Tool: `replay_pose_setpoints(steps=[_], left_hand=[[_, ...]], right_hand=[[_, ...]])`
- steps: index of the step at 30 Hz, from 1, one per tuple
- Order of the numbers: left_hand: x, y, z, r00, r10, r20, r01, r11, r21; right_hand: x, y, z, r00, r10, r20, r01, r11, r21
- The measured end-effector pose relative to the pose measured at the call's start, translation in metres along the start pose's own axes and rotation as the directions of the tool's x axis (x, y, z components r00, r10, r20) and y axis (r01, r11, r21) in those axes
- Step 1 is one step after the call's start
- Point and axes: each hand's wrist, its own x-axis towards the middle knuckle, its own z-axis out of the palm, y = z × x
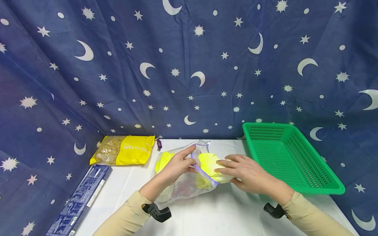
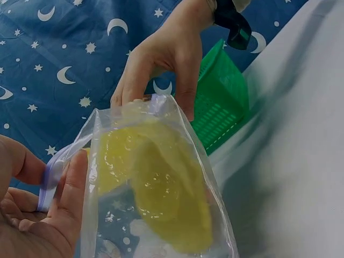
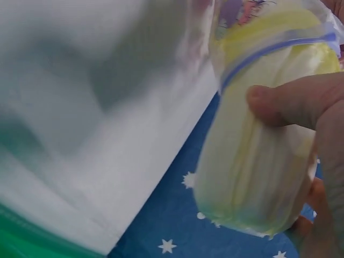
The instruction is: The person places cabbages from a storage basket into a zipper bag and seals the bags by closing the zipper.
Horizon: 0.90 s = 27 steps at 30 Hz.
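Near the middle of the white table is a clear zip bag (image 1: 189, 190) with a purple zip strip along its mouth. The left hand (image 1: 178, 165) grips the bag at its mouth, thumb and fingers around the zip edge (image 2: 49, 185). Between thumb and fingers, the right hand (image 1: 248, 172) holds a soft, rounded yellow-and-white bundle (image 3: 252, 172). One end of the bundle is inside the mouth; the rest sticks out to the right. Another yellow-and-white bundle (image 1: 163, 160) shows through the film at the bag's left side.
A green plastic basket (image 1: 295, 190) stands to the right. At the back left lies a yellow pasta packet (image 1: 133, 150), with a small purple wrapped sweet (image 1: 159, 145) beside it. A long blue box (image 1: 79, 200) lies along the left edge. A starry blue curtain (image 1: 183, 65) hangs behind.
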Motion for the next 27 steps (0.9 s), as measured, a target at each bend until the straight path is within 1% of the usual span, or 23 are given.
replay_pose_setpoints(steps=[3, 7, 12, 16, 19, 21, 22, 24, 25, 27], left_hand=[[0.000, 0.001, 0.001, 1.000, 0.005, -0.001, -0.005, 1.000, 0.016], [0.000, 0.001, 0.002, 1.000, 0.003, 0.012, -0.003, 0.999, 0.043], [-0.002, -0.001, 0.006, 0.998, 0.001, 0.056, -0.007, 0.995, 0.104], [-0.002, -0.006, 0.010, 0.997, 0.008, 0.081, -0.019, 0.992, 0.128], [-0.003, -0.010, 0.012, 0.997, 0.008, 0.079, -0.019, 0.991, 0.135], [-0.003, -0.011, 0.013, 0.997, 0.006, 0.073, -0.017, 0.989, 0.147], [-0.003, -0.011, 0.014, 0.998, 0.006, 0.068, -0.016, 0.988, 0.154], [-0.003, -0.012, 0.015, 0.998, 0.006, 0.059, -0.016, 0.986, 0.165], [-0.002, -0.012, 0.016, 0.998, 0.007, 0.055, -0.016, 0.986, 0.168], [-0.002, -0.012, 0.017, 0.999, 0.007, 0.052, -0.015, 0.987, 0.161]], right_hand=[[0.003, -0.001, -0.002, 0.998, 0.022, 0.058, -0.022, 1.000, -0.005], [0.008, -0.001, -0.003, 0.986, 0.096, 0.137, -0.096, 0.995, -0.009], [0.020, -0.003, -0.003, 0.955, 0.210, 0.211, -0.217, 0.976, 0.011], [0.032, -0.003, -0.004, 0.921, 0.310, 0.236, -0.332, 0.941, 0.059], [0.038, -0.002, -0.003, 0.883, 0.391, 0.262, -0.427, 0.899, 0.100], [0.042, -0.001, -0.003, 0.846, 0.444, 0.295, -0.495, 0.860, 0.125], [0.043, -0.001, -0.003, 0.825, 0.470, 0.315, -0.529, 0.837, 0.137], [0.046, -0.001, -0.003, 0.779, 0.516, 0.357, -0.597, 0.784, 0.170], [0.048, -0.001, -0.002, 0.755, 0.537, 0.376, -0.630, 0.753, 0.191], [0.050, 0.000, -0.001, 0.720, 0.564, 0.404, -0.680, 0.689, 0.250]])
